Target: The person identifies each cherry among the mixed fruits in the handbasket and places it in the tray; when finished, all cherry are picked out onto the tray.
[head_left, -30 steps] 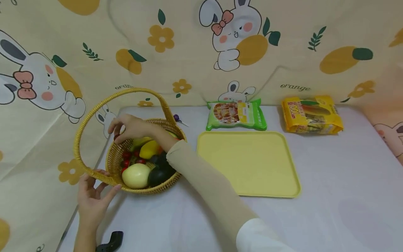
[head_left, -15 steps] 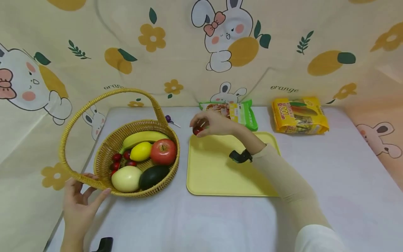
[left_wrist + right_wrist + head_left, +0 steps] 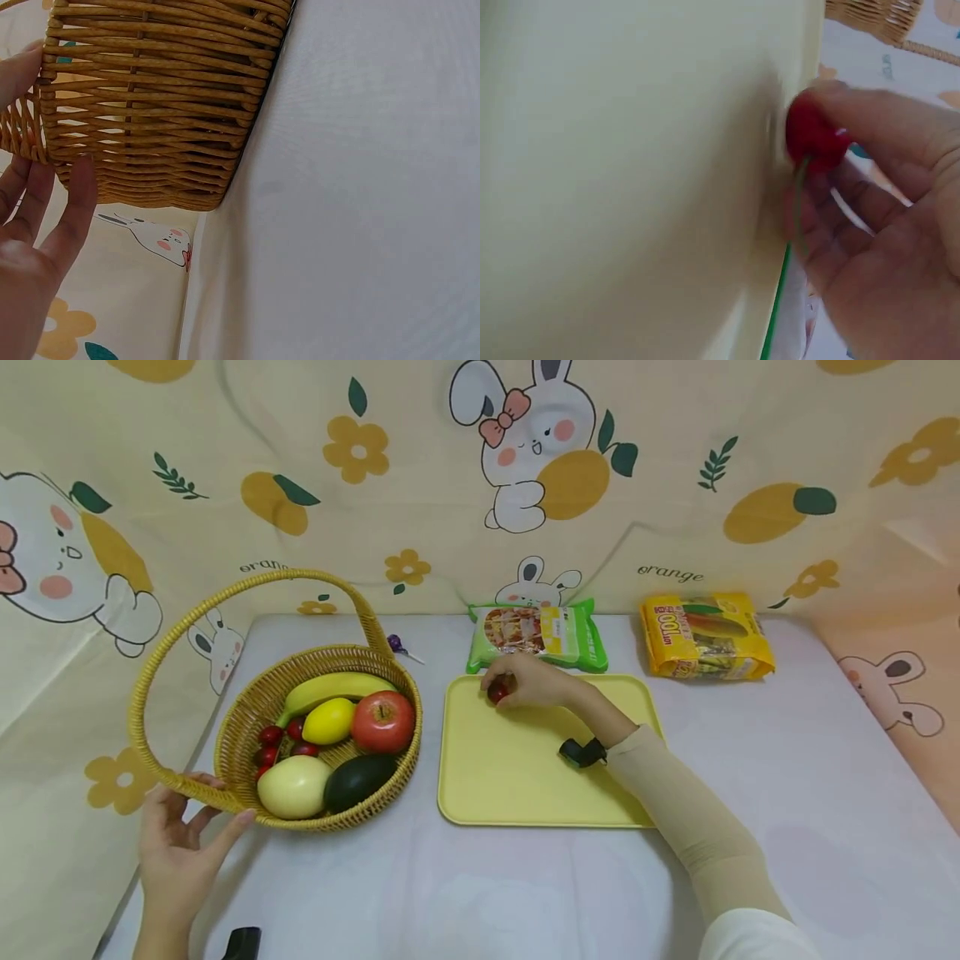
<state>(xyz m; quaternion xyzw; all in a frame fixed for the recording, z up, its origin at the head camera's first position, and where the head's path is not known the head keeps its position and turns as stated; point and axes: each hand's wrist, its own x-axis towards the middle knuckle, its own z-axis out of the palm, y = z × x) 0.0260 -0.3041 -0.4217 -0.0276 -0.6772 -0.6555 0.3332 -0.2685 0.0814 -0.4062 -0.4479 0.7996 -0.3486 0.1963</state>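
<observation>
Cherry (image 3: 498, 692) pinched in right fingers (image 3: 819, 256) comes down over tray (image 3: 480, 777) beneath them, carry seemingly nearly done; left fingers (image 3: 72, 214) grip basket (image 3: 242, 727).

Pinched in the right hand (image 3: 528, 681): a glossy red cherry (image 3: 498, 692) with a thin green stem (image 3: 799, 196), near the far left corner of the yellow tray (image 3: 517, 785), hard to tell if touching it. Gripped by the left hand (image 3: 180, 852) at the foot of its tall arched handle (image 3: 371, 620): a round golden-brown woven basket (image 3: 243, 727), upright, left of the tray, apart from it.
</observation>
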